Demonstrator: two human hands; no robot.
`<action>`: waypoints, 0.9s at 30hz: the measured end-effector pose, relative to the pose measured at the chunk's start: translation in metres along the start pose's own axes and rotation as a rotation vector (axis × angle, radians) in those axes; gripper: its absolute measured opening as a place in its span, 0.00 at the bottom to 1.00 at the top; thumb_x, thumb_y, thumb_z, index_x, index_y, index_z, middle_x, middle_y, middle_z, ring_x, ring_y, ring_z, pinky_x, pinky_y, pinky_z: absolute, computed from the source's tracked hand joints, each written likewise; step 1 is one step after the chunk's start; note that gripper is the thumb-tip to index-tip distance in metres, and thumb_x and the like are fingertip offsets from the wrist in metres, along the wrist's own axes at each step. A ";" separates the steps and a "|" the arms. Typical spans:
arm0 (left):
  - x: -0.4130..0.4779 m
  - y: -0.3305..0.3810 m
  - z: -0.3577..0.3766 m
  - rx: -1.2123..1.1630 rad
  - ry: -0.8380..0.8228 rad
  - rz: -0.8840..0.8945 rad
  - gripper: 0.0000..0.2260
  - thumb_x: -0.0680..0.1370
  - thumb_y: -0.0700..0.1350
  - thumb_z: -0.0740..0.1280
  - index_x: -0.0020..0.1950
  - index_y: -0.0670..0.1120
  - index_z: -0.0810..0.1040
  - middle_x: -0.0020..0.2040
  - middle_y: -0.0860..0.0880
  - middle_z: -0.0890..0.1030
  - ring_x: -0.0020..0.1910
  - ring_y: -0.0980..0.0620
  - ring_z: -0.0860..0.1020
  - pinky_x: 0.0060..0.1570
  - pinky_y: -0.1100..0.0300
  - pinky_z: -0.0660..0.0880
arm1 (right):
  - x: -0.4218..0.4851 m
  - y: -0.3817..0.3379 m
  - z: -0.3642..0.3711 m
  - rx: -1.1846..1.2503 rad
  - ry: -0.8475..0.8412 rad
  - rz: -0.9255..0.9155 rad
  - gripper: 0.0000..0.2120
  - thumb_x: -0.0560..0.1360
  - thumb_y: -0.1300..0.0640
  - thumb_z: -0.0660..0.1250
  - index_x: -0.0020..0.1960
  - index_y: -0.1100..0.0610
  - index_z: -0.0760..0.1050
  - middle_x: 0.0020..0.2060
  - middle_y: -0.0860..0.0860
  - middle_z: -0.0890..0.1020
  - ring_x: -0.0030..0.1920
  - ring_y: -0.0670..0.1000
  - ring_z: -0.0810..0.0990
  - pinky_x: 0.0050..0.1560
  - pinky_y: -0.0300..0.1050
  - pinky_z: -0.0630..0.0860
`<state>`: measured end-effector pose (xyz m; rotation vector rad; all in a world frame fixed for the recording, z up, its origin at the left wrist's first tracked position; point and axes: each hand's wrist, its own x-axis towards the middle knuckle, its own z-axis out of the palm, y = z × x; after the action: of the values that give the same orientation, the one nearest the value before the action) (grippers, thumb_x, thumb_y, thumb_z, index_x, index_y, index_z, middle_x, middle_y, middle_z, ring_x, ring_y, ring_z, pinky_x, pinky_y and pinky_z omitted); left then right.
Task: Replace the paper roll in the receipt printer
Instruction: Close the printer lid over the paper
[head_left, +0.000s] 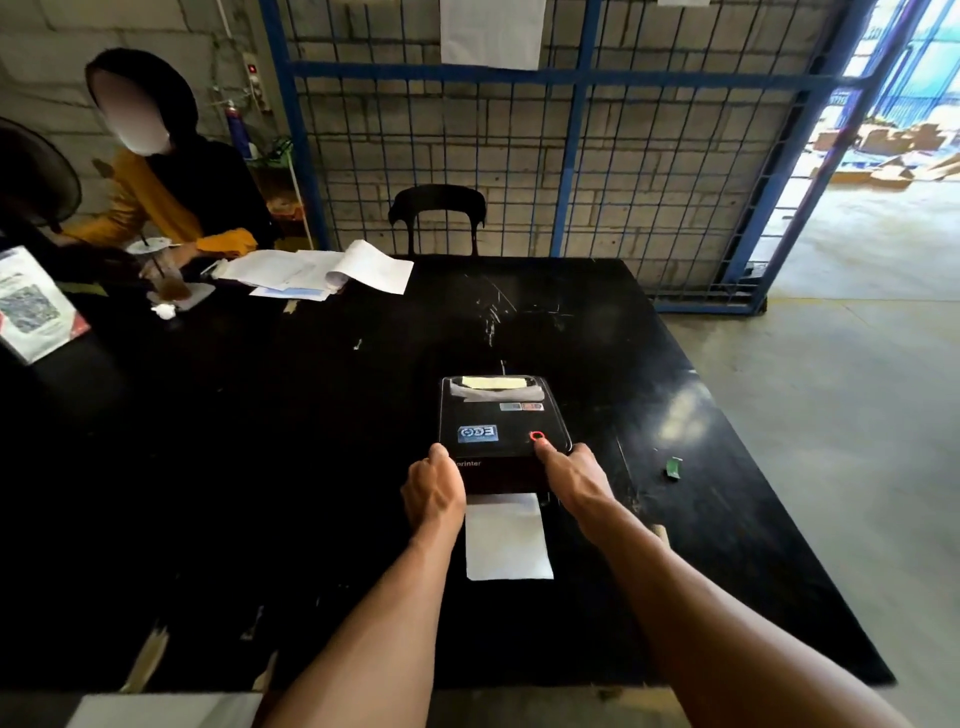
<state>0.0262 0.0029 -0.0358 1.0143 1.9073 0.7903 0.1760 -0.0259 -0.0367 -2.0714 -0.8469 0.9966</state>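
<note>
The receipt printer (503, 422) sits on the black bench (311, 467), directly in front of me, lid shut. My left hand (434, 486) takes a closed grip on the printer's near left corner, fingers wrapped over the edge, to brace it. My right hand (574, 475) holds nothing; its index finger is extended onto the red-ringed button (537, 435) on the lid, the other fingers curled by the right edge.

I judge the housing to be rigid moulded plastic, light enough to slide on the bench when pushed, so a steadying hold at the corners suits it. The lid is the part to lift.

A strip of white paper (508, 535) runs out of the front slot and lies flat on the bench. It is thin and tears easily. The roll compartment is closed; its contents cannot be seen.
</note>
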 end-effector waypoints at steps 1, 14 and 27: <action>0.000 -0.001 -0.001 0.012 -0.003 -0.013 0.22 0.82 0.50 0.54 0.59 0.35 0.79 0.59 0.36 0.80 0.57 0.38 0.78 0.51 0.53 0.72 | 0.000 0.004 0.000 -0.024 -0.001 0.007 0.29 0.78 0.38 0.62 0.65 0.61 0.71 0.58 0.59 0.81 0.56 0.60 0.80 0.60 0.55 0.77; 0.002 -0.020 -0.001 0.082 -0.026 -0.029 0.14 0.80 0.44 0.61 0.51 0.38 0.83 0.53 0.39 0.83 0.53 0.40 0.80 0.51 0.52 0.78 | 0.000 0.036 0.002 -0.144 0.010 -0.048 0.21 0.77 0.42 0.67 0.56 0.59 0.81 0.52 0.58 0.85 0.55 0.60 0.82 0.59 0.55 0.78; 0.010 -0.030 -0.006 -0.070 -0.142 -0.106 0.08 0.80 0.44 0.64 0.49 0.43 0.83 0.45 0.44 0.81 0.45 0.45 0.78 0.46 0.54 0.73 | 0.004 0.045 -0.005 -0.160 -0.052 -0.088 0.22 0.77 0.39 0.68 0.58 0.56 0.82 0.54 0.57 0.85 0.57 0.59 0.82 0.60 0.55 0.78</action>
<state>0.0070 -0.0034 -0.0612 0.8948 1.7837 0.7008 0.1939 -0.0492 -0.0713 -2.1283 -1.0661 0.9663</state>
